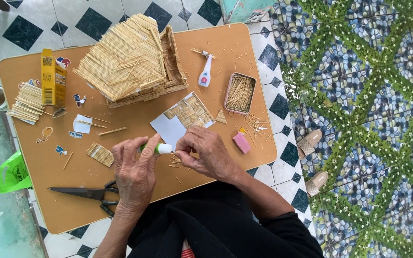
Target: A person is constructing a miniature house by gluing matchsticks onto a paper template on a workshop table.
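My left hand (pixel 135 172) grips a small glue tube with a green body and white cap (pixel 161 148) over the brown tabletop (pixel 72 210). My right hand (pixel 206 152) pinches at the tube's cap end, fingers closed there. Just beyond the hands lies a white paper sheet (pixel 169 129) partly covered with woven toothpick squares (pixel 190 111). A toothpick house model (pixel 132 59) stands at the back of the table.
Black scissors (pixel 89 193) lie left of my left wrist. A metal tin of toothpicks (pixel 239 92), another glue bottle (pixel 206 73), a pink eraser (pixel 241 143), a yellow box (pixel 52 79) and toothpick bundles (pixel 27 102) sit around. Sandals (pixel 310 142) rest on the floor at right.
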